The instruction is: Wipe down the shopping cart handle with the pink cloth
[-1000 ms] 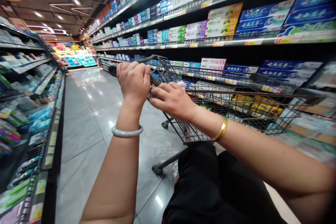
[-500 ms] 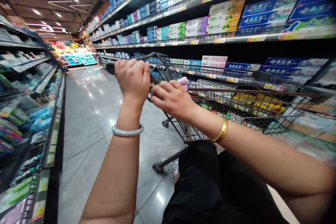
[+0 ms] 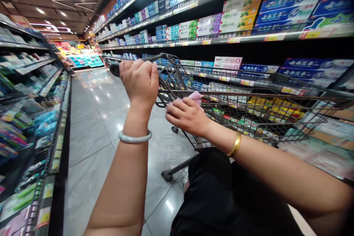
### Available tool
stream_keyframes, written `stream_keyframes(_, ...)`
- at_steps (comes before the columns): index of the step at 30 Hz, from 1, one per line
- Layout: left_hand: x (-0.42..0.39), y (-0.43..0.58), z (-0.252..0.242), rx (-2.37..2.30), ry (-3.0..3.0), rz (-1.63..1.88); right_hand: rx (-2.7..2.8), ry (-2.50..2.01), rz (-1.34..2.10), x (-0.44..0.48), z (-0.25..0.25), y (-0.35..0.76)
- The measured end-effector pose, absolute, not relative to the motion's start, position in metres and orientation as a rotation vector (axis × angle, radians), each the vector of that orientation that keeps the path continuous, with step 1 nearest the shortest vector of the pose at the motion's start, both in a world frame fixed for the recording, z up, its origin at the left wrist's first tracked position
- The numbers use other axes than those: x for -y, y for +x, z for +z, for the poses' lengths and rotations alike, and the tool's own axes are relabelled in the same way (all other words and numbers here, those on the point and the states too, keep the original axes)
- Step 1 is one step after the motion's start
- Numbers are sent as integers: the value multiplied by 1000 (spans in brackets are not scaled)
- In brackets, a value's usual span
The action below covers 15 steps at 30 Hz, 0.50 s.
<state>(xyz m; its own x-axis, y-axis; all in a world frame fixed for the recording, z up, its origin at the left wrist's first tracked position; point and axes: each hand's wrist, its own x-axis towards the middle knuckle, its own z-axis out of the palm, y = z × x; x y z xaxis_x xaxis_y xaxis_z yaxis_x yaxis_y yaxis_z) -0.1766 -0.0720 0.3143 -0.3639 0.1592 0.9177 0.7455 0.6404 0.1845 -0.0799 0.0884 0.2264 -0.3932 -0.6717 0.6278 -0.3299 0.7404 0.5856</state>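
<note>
Black clothing [image 3: 221, 191]: filling the near foreground, just behind the shopping cart [image 3: 262, 100].
Wrists: a pale bangle [image 3: 135, 138] is circling the left and a gold bangle [image 3: 234, 144] the right, both just short of the cart.
Left hand [image 3: 139, 81]: closing in a full fist around the cart handle [image 3: 114, 69], at the cart's rear left.
Right hand [image 3: 186, 116]: curling its fingers over a pink cloth [image 3: 195, 97] and holding it at the cart's rear wire panel, just under the top rail.
Coloured packs [image 3: 276, 110]: showing through the cart's mesh; whether they are lying inside it cannot be told.
Floor [image 3: 91, 125]: shining grey under and left of the cart.
Toothpaste boxes [image 3: 240, 11]: lining the shelves right of the cart.
Left shelving [image 3: 30, 118]: running well left of the cart.
Bright display [image 3: 83, 61]: glowing far beyond the cart.
</note>
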Motion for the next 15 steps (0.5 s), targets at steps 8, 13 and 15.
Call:
stream_keyframes(8, 71, -178, 313, 1834, -702, -705, 1897, 599, -504, -87, 233, -78)
stream_keyframes(13, 72, -178, 313, 1815, -713, -698, 1982, 734, -565, -91, 202, -69)
stream_keyframes(15, 71, -179, 312, 1793, -701, -675, 1987, 774, -556, -95, 198, -67)
